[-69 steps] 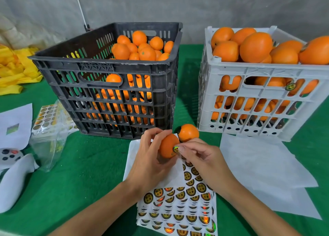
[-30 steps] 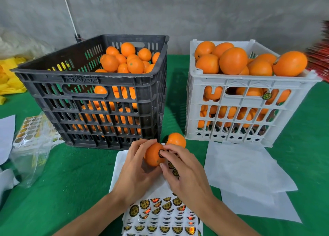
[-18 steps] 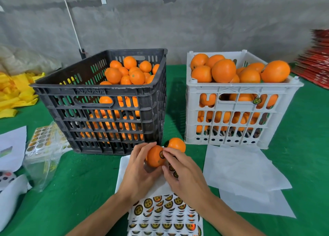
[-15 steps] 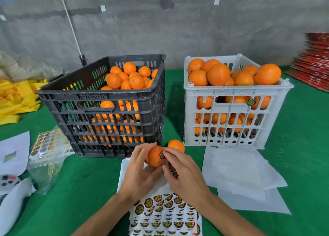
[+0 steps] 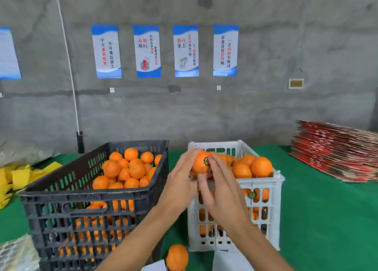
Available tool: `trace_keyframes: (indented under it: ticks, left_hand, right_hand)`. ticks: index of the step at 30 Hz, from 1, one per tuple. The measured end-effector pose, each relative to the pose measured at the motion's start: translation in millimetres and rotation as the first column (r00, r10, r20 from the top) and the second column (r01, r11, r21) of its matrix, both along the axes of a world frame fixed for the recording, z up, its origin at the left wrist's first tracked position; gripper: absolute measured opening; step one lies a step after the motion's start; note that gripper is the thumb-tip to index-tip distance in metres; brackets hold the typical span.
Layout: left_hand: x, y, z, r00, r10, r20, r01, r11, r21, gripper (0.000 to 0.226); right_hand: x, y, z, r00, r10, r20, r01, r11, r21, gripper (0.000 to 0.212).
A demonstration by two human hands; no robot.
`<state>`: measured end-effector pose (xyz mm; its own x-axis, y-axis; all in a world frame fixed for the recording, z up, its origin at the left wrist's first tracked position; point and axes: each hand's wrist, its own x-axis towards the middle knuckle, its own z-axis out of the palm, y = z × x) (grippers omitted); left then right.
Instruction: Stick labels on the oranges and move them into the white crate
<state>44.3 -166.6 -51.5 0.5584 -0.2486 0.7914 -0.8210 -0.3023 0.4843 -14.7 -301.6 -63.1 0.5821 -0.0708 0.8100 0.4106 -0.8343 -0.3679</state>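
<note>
Both hands hold one labelled orange (image 5: 201, 164) over the white crate (image 5: 274, 180). Left hand (image 5: 180, 180) cups it; right hand (image 5: 223, 191) fingers lie nearly straight against it. Another orange (image 5: 177, 257) sits on the counter (image 5: 327, 219).

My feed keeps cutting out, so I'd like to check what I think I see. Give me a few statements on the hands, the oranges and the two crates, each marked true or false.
1. The orange held up at the white crate carries a round label. True.
2. The left hand is down on the table. False: it is raised, its fingers round the held orange.
3. The white crate holds no fruit. False: oranges are heaped to its rim.
4. A loose orange lies on the table in front of the crates. True.
5. The right hand reaches into the black crate. False: it is at the held orange, in front of the white crate.
</note>
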Motion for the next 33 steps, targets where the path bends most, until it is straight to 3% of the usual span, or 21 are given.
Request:
trace_keyframes:
  ticks: [4,7,9,11,13,15,17,18,21,23,26,29,31,33]
  left_hand:
    - [34,-39,23,0.988,0.148,-0.038,-0.139,0.974,0.180,0.071]
    - [39,-57,34,0.973,0.113,-0.201,-0.074,0.979,0.191,0.071]
    - [50,-64,37,0.968,0.111,-0.226,-0.058,0.972,0.229,0.096]
    - [54,-64,40,0.960,0.131,-0.246,-0.010,0.898,0.440,0.100]
    - [66,-67,41,0.975,0.169,-0.144,-0.053,0.807,0.588,0.071]
    - [79,-69,37,0.978,0.205,-0.040,-0.128,0.741,0.659,0.055]
    - [88,-71,32,0.966,0.246,0.077,-0.216,0.605,0.767,0.058]
    - [93,-71,31,0.961,0.253,0.110,-0.243,0.585,0.774,0.062]
    - [101,-74,32,0.965,0.240,0.107,-0.247,0.686,0.684,0.072]
    - [98,-73,27,0.969,0.244,0.027,-0.212,0.778,0.591,0.083]
    - [97,-71,23,0.959,0.280,-0.045,-0.217,0.826,0.521,0.074]
    - [98,-71,22,0.959,0.270,-0.082,-0.198,0.851,0.487,0.061]
    - [96,-69,21,0.959,0.255,-0.123,-0.173,0.871,0.459,0.060]
    - [94,-68,21,0.962,0.241,-0.132,-0.157,0.877,0.454,0.055]
  right_hand:
    - [24,-23,24,0.986,-0.108,-0.126,0.100,0.993,-0.068,0.060]
    - [38,-31,32,0.972,-0.162,-0.171,0.149,0.985,-0.084,0.059]
    - [48,-35,34,0.963,-0.181,-0.199,0.172,0.983,-0.059,0.060]
    - [59,-40,32,0.946,-0.224,-0.235,0.221,0.975,-0.039,0.062]
    - [69,-47,28,0.907,-0.316,-0.279,0.300,0.949,-0.098,0.065]
    - [75,-49,24,0.866,-0.429,-0.258,0.381,0.899,-0.218,0.065]
    - [79,-47,23,0.877,-0.449,-0.169,0.387,0.871,-0.302,0.065]
    - [85,-49,23,0.890,-0.432,-0.148,0.364,0.866,-0.342,0.068]
    - [103,-63,32,0.903,-0.332,-0.273,0.198,0.885,-0.421,0.064]
    - [113,-70,38,0.909,-0.268,-0.319,0.143,0.919,-0.368,0.059]
    - [117,-69,39,0.898,-0.158,-0.410,0.144,0.987,-0.065,0.062]
    - [119,-74,32,0.896,-0.066,-0.440,0.156,0.973,0.172,0.073]
    - [117,-74,32,0.904,-0.083,-0.420,0.164,0.973,0.161,0.071]
    - [114,-70,31,0.942,-0.167,-0.290,0.187,0.982,0.041,0.057]
